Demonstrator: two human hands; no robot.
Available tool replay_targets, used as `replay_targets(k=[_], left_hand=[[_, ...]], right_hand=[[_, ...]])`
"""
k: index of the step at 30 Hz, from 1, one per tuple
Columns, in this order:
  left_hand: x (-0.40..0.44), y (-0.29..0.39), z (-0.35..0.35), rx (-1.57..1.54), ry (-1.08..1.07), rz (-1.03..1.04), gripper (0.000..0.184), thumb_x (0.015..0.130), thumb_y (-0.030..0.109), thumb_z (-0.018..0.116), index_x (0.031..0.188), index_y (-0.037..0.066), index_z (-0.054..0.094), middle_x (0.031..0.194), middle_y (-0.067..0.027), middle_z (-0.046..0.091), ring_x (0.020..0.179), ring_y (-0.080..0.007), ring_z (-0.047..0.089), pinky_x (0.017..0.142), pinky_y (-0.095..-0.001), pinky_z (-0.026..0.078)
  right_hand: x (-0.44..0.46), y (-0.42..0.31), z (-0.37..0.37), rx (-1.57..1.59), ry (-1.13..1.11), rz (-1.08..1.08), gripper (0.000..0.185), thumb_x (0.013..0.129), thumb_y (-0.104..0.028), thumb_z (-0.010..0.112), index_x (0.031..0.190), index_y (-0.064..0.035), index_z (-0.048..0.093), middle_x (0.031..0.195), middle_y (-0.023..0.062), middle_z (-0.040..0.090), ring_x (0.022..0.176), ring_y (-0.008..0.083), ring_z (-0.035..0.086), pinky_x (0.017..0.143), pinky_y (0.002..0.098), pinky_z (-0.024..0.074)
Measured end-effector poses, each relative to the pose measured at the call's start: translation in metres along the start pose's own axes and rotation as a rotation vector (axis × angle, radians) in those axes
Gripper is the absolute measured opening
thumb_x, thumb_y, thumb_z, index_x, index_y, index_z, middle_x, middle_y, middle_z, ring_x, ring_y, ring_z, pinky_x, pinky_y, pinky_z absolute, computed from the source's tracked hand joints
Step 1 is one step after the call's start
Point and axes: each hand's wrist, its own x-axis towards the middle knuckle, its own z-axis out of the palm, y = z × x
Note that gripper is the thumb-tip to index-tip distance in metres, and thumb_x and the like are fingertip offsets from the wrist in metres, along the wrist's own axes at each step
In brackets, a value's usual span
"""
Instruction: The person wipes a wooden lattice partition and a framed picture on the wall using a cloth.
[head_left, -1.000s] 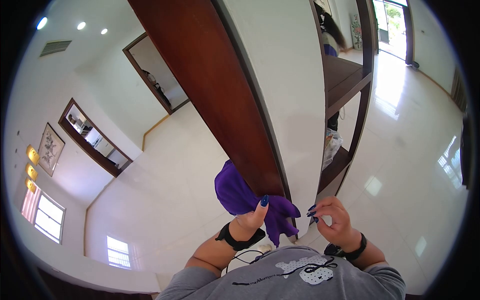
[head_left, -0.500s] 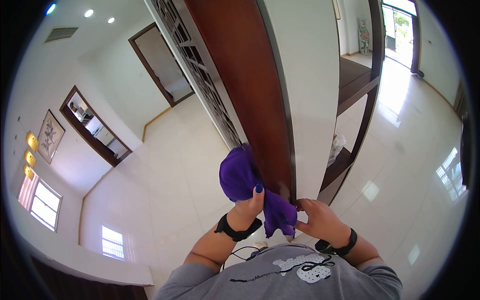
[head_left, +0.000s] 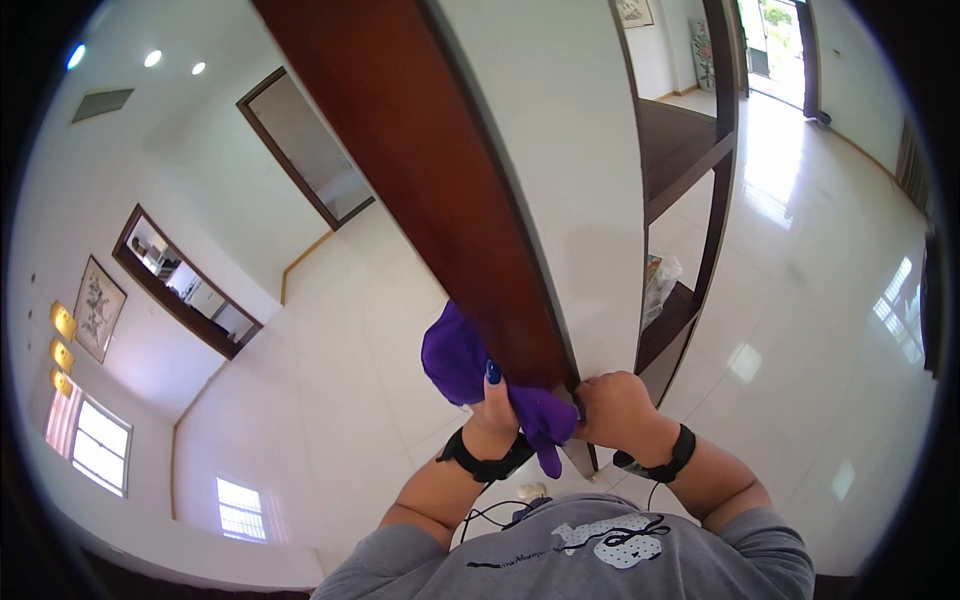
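Note:
A purple cloth (head_left: 455, 358) is bunched in my left hand (head_left: 490, 415), thumb on top, and presses against the lower part of a reddish-brown wooden post (head_left: 430, 200). One end of the cloth hangs loose below the thumb. On the other side of the post, my right hand (head_left: 618, 408) is closed with its fingers curled at the post's edge, right beside the cloth. Its fingertips are hidden, so what they grip cannot be made out. Both wrists wear black bands.
A white panel (head_left: 560, 150) adjoins the post on the right. Past it stands a dark wooden shelf unit (head_left: 690, 165) with a plastic bag (head_left: 660, 290) on a lower shelf. Glossy pale tiles (head_left: 330, 370) cover the floor. A bright doorway (head_left: 780, 50) is at the far right.
The view has shifted, and the post now leans further left, its lattice side no longer visible. The right hand's fingers have curled in more tightly. The cloth stays in the left hand.

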Motion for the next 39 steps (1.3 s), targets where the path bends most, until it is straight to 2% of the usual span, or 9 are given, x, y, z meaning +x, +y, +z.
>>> replay_targets(k=[4, 10, 13, 16, 19, 26, 29, 32, 39], left_hand=[[-0.008, 0.005, 0.011, -0.134, 0.058, -0.061, 0.052, 0.091, 0.040, 0.035, 0.124, 0.001, 0.046, 0.116, -0.0125, 0.056, 0.103, -0.0243, 0.055, 0.091, -0.0360, 0.045], [-0.012, 0.018, 0.015, -0.124, -0.020, -0.078, 0.052, 0.090, 0.040, 0.035, 0.124, 0.002, 0.047, 0.117, -0.0125, 0.055, 0.104, -0.0245, 0.054, 0.091, -0.0364, 0.044], [-0.014, 0.020, 0.017, -0.132, 0.007, -0.102, 0.052, 0.090, 0.039, 0.036, 0.124, 0.002, 0.046, 0.117, -0.0127, 0.054, 0.104, -0.0247, 0.054, 0.091, -0.0365, 0.044], [-0.015, 0.022, 0.018, -0.189, 0.000, -0.075, 0.051, 0.090, 0.038, 0.036, 0.125, 0.002, 0.045, 0.118, -0.0133, 0.054, 0.105, -0.0254, 0.054, 0.092, -0.0368, 0.044], [-0.014, 0.014, 0.014, -0.248, 0.000, -0.055, 0.052, 0.090, 0.035, 0.036, 0.128, 0.001, 0.043, 0.121, -0.0143, 0.053, 0.108, -0.0265, 0.053, 0.095, -0.0375, 0.042], [-0.012, 0.003, 0.017, -0.305, 0.056, -0.068, 0.054, 0.092, 0.032, 0.034, 0.134, -0.001, 0.037, 0.130, -0.0162, 0.048, 0.117, -0.0290, 0.049, 0.101, -0.0399, 0.038], [-0.015, 0.008, 0.012, -0.145, 0.020, -0.045, 0.055, 0.092, 0.032, 0.033, 0.136, 0.000, 0.035, 0.132, -0.0163, 0.046, 0.119, -0.0298, 0.047, 0.103, -0.0405, 0.037], [-0.021, -0.016, 0.005, -0.336, 0.082, -0.136, 0.056, 0.091, 0.034, 0.033, 0.136, 0.000, 0.036, 0.132, -0.0167, 0.046, 0.119, -0.0306, 0.047, 0.103, -0.0411, 0.037], [-0.012, 0.012, 0.017, -0.246, 0.003, -0.117, 0.063, 0.088, 0.042, 0.036, 0.137, 0.002, 0.035, 0.134, -0.0164, 0.045, 0.120, -0.0313, 0.047, 0.104, -0.0429, 0.036]], right_hand=[[0.012, 0.020, 0.004, -0.013, -0.130, -0.109, 0.034, 0.060, -0.038, 0.072, 0.072, -0.0075, 0.064, 0.069, 0.0115, 0.063, 0.067, 0.0306, 0.063, 0.063, 0.0399, 0.0501], [0.002, 0.019, 0.008, 0.041, -0.040, -0.109, 0.027, 0.059, -0.032, 0.073, 0.068, -0.0091, 0.064, 0.069, 0.0099, 0.062, 0.067, 0.0306, 0.062, 0.061, 0.0400, 0.0494], [0.007, 0.031, 0.015, 0.094, 0.115, -0.287, 0.019, 0.061, -0.025, 0.071, 0.059, -0.0104, 0.060, 0.057, 0.0077, 0.057, 0.055, 0.0302, 0.058, 0.051, 0.0392, 0.0452], [0.008, 0.029, 0.011, 0.129, 0.136, -0.315, 0.017, 0.060, -0.024, 0.072, 0.059, -0.0104, 0.061, 0.059, 0.0080, 0.058, 0.057, 0.0303, 0.058, 0.051, 0.0386, 0.0454], [0.012, 0.032, 0.009, 0.132, -0.002, -0.295, 0.021, 0.057, -0.028, 0.074, 0.066, -0.0115, 0.064, 0.067, 0.0089, 0.062, 0.067, 0.0303, 0.062, 0.059, 0.0397, 0.0487], [0.015, 0.036, 0.018, 0.019, 0.054, -0.265, 0.013, 0.059, -0.025, 0.069, 0.063, -0.0131, 0.066, 0.062, 0.0094, 0.061, 0.061, 0.0317, 0.060, 0.054, 0.0409, 0.0479], [0.009, 0.023, 0.007, -0.032, -0.006, -0.192, 0.016, 0.064, -0.027, 0.067, 0.064, -0.0115, 0.066, 0.064, 0.0105, 0.062, 0.063, 0.0317, 0.061, 0.055, 0.0407, 0.0487], [0.006, 0.014, 0.002, -0.103, -0.035, -0.145, 0.017, 0.067, -0.027, 0.065, 0.068, -0.0102, 0.068, 0.067, 0.0103, 0.064, 0.065, 0.0312, 0.063, 0.057, 0.0404, 0.0501], [0.002, 0.009, 0.002, -0.167, -0.077, -0.091, 0.017, 0.069, -0.024, 0.064, 0.073, -0.0087, 0.069, 0.072, 0.0109, 0.066, 0.070, 0.0305, 0.065, 0.060, 0.0402, 0.0512]])
